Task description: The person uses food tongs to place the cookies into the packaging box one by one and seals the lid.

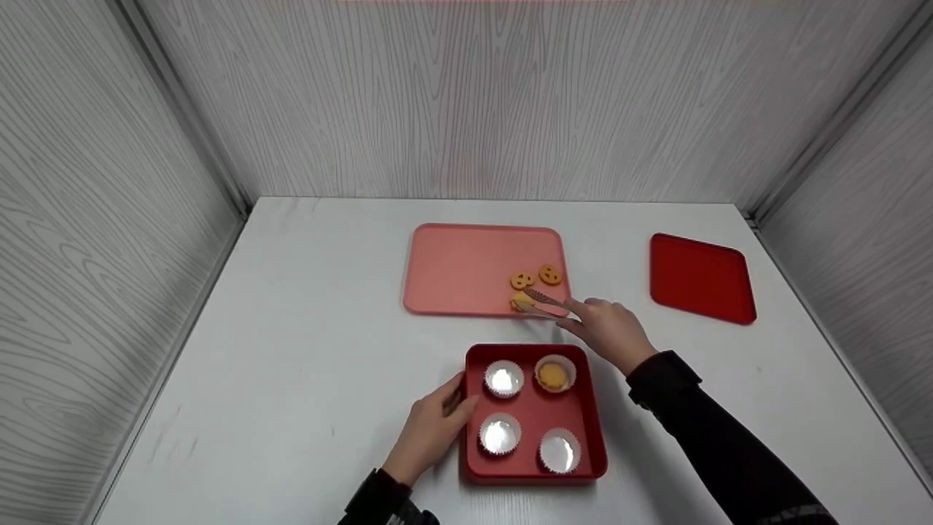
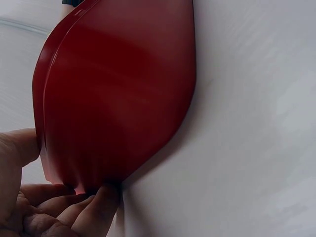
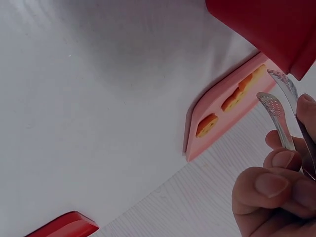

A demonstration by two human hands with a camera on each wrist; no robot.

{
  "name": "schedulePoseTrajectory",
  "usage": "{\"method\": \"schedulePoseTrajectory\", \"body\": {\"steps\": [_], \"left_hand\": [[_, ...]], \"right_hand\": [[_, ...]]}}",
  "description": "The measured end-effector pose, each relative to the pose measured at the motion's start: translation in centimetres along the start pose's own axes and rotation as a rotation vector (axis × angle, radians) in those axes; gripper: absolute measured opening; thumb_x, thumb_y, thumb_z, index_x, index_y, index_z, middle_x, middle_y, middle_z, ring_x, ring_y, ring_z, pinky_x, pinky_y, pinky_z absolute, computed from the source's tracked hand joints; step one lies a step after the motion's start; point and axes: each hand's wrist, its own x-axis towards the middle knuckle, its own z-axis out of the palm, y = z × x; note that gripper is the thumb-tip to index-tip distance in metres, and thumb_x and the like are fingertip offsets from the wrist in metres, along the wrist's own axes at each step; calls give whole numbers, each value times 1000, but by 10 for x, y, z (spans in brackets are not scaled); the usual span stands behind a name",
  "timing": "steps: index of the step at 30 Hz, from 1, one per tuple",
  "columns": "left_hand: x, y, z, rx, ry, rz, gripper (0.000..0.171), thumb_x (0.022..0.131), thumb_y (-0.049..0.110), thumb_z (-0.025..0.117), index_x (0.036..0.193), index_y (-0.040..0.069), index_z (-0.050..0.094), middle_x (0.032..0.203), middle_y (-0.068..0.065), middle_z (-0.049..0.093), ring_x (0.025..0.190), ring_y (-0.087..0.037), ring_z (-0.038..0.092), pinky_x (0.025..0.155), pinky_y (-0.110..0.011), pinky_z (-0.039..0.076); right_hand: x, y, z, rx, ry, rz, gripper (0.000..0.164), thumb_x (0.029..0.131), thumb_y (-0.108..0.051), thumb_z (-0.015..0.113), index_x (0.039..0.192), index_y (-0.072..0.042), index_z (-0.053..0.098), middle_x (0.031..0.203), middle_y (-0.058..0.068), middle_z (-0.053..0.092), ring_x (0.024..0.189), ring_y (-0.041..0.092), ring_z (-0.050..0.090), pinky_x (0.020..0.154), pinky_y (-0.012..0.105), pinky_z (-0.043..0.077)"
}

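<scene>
My left hand (image 1: pixel 431 429) grips the left wall of a red box (image 1: pixel 529 408), thumb at the rim and fingers against the outside. In the box stand several white paper cups (image 1: pixel 499 434); the one at the back right holds a yellow cookie (image 1: pixel 552 376). My right hand (image 1: pixel 609 332) holds metal tongs (image 3: pixel 276 111), their arms apart. In the head view the tong tips are at a yellow cookie (image 1: pixel 519 300) near the front right of a pink tray (image 1: pixel 466 266); whether they touch it I cannot tell. Behind it lie two pretzel-shaped cookies (image 1: pixel 550 275).
A flat red tray (image 1: pixel 701 278) lies at the right on the white table (image 1: pixel 313 350). Wood-grain panels (image 1: pixel 466 102) stand at the back and both sides. The pink tray is just beyond the box, with a narrow strip of table between them.
</scene>
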Motion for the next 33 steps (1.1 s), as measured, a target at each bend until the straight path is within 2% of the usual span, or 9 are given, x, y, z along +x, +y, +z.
{"method": "schedulePoseTrajectory", "body": {"steps": [11,17,23,28,33], "left_hand": [[-1,0,0,-13,-18,-4,67,102,41,62,154,2,44,154,-18,48,142,-30,47,116,-46,40],[0,-1,0,-12,-16,0,67,103,40,61,154,1,43,153,-18,48,141,-30,48,116,-47,40],[0,-1,0,-12,-13,-3,67,103,40,62,154,1,44,153,-19,48,142,-32,46,117,-48,39],[0,-1,0,-11,-7,3,66,103,40,62,154,1,44,153,-19,48,142,-32,46,117,-47,38],[0,-1,1,-29,-11,9,66,103,39,62,154,1,44,153,-19,48,141,-31,48,116,-46,40]], "right_hand": [[10,1,0,13,-106,69,33,95,-28,75,120,-6,75,64,8,62,59,19,58,55,34,49],[16,1,-6,-9,-187,92,36,99,-31,70,123,-5,73,79,15,72,73,27,70,68,42,59],[21,-1,-13,-47,-277,115,42,102,-35,65,129,-4,70,91,21,73,82,33,71,72,46,60],[26,-1,-15,-89,-275,80,41,102,-37,64,122,-3,72,93,22,72,83,36,71,73,49,60],[27,0,-13,-110,-230,50,31,100,-32,68,108,-3,74,82,17,70,74,34,69,66,48,58]]}}
